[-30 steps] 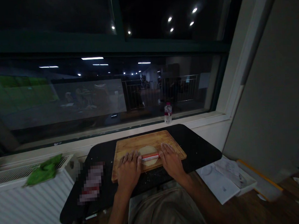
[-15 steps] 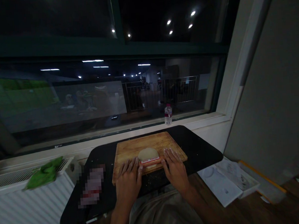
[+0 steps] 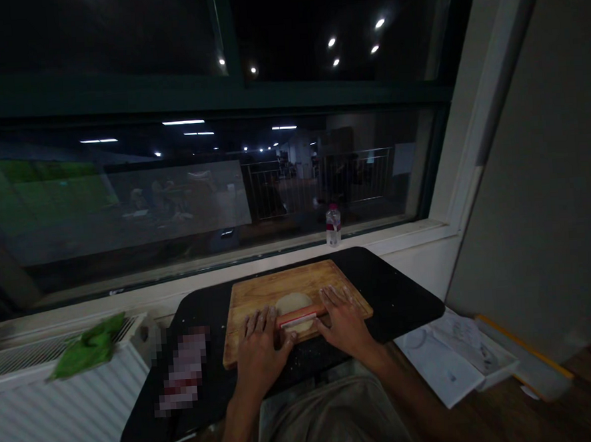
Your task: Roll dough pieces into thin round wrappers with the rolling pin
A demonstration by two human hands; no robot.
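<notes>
Left hand [image 3: 261,351] and right hand [image 3: 345,319] lie unclenched over the pin [image 3: 300,315], now rolled nearer the dough's [image 3: 293,302] middle.

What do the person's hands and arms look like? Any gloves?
No gloves: the left hand and right hand are bare, with pale smudges on some fingers. The forearms are bare too, no sleeves showing. I see no watch, though it's dim.

No lettering can be read: the red-and-white label [image 3: 299,320] on the slim orange-brown rolling pin [image 3: 308,311] is too small, as is the magenta band [image 3: 333,227] around the clear plastic bottle [image 3: 333,238] (the white-and-red packet [image 3: 185,366] is pixelated).
</notes>
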